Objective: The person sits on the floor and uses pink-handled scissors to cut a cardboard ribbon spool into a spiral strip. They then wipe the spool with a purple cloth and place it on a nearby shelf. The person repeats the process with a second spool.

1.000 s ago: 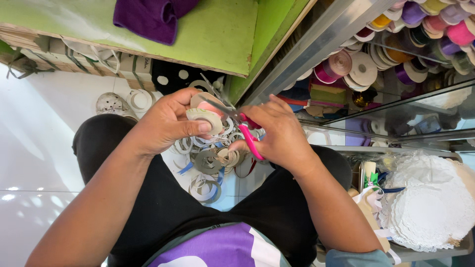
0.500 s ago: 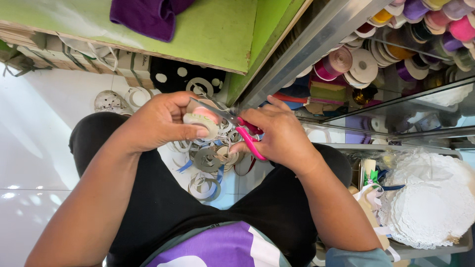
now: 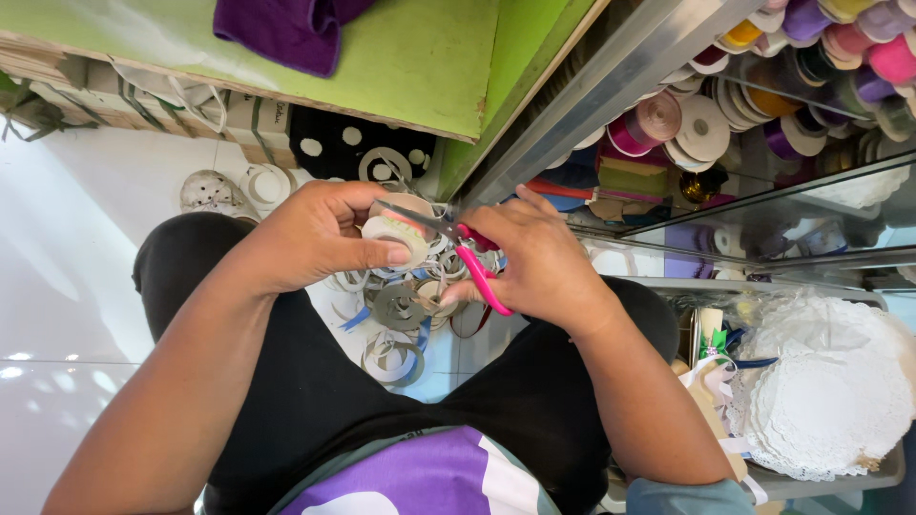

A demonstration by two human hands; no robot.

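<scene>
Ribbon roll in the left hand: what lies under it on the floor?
Under the ribbon roll lie empty spools and cut strips on white tile. The left hand and right hand cover the rest.

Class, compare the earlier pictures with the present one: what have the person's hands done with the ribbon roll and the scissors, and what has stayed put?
The left hand keeps its grip on the pale ribbon roll, lowering it slightly. The right hand still holds the pink-handled scissors, whose blades now reach across above the roll. Nothing was picked up or let go. The empty spools on the floor, green table and lace doilies stayed as they were.
</scene>
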